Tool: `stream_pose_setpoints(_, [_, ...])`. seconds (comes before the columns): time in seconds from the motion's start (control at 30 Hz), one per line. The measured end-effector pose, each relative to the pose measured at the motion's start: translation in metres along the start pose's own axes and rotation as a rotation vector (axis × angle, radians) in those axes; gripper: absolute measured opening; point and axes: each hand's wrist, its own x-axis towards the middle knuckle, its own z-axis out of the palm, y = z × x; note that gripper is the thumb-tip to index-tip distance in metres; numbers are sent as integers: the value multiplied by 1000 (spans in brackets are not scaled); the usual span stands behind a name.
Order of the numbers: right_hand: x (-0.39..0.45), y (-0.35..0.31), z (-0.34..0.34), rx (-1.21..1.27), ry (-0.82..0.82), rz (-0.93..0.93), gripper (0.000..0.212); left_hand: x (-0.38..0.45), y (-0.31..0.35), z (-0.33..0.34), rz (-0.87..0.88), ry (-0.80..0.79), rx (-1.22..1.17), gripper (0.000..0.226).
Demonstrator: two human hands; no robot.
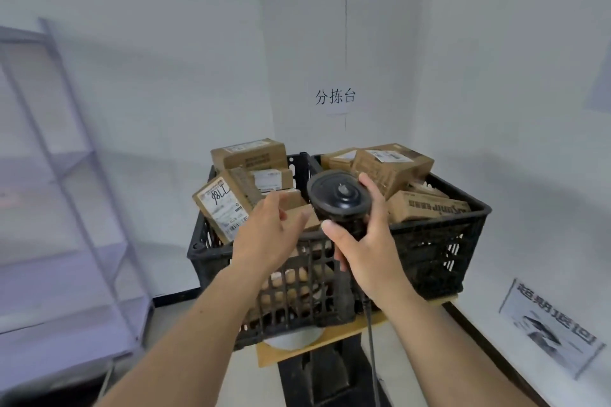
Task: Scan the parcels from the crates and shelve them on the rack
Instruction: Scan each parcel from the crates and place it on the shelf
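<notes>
The job looks barely begun from where I stand. Two black crates (pixel 439 241) sit side by side on a small wooden surface (pixel 380 317) in the corner, under a paper sign (pixel 335 96) on the wall, and both are heaped with cardboard parcels (pixel 251 155) right up past their rims. The rack (pixel 66 175) off to the left is blurred, but I can make out no parcel on any of the shelves that show, so by my reckoning nearly all the scanning and shelving is left to do. The right hand (pixel 370 241) is wrapped around the grip of a black scanner (pixel 337 198), its cable (pixel 372 340) trailing down, the scanner's round head held up over the crates. The left hand (pixel 267 228) is loosely open with fingers slightly curled, holding nothing, reaching toward a parcel (pixel 223 205) with a white label marked by hand that leans at the left crate's near edge. Whether the fingers touch a box I cannot tell. I'd guess that parcel is next to be scanned.
</notes>
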Motion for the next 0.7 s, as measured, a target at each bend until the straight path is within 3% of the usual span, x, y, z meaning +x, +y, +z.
stream_pose_setpoints(0.27, [39,13,38,70,-74,19,78,22,-45,-27,-106,63,116,58])
stream_pose_setpoints(0.4, [57,14,55,92,-73,19,81,49,-69,-44,-72,50,158,62])
stream_pose_setpoints(0.7, [102,14,111,143,-12,124,82,125,-128,-69,27,-213,147,67])
